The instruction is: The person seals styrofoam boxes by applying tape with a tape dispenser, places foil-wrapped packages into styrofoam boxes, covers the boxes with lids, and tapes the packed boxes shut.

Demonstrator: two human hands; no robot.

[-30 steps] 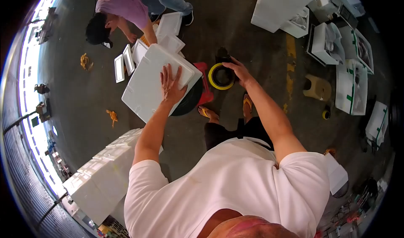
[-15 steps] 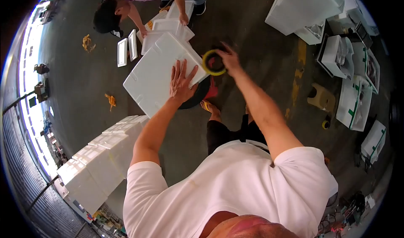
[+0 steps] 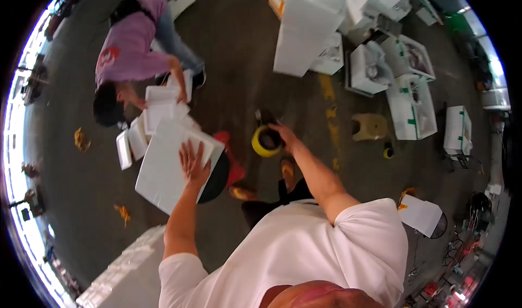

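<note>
A grey floor is stretching beneath scattered white goods, the camera wearer's white shirt filling the stretch from 5 to 6 o'clock. At 10 o'clock, a co-worker in a purple top is bending low. A row of white blocks is standing between 7 and 8 o'clock. Between 8 and 9, a large white box is lying tilted beneath the wearer's left hand. A tall pale container is rising at 1 o'clock, and an open crate with green strips is sitting between 2 and 3. Smaller white trays are lying under the co-worker's reach, just above the large white box. From that box's 4 o'clock side a dark round surface is showing; at its 3 o'clock, a red object is jutting out. A tan stool is standing at 3 o'clock. The left hand is resting open on the box top, fingers spreading, gripping nothing. Near center, the right hand is gripping the right edge of a yellow-rimmed roll, apart from the box; its fingertips are partly hidden. Orange tangles are lying at 8 and 9 o'clock.
</note>
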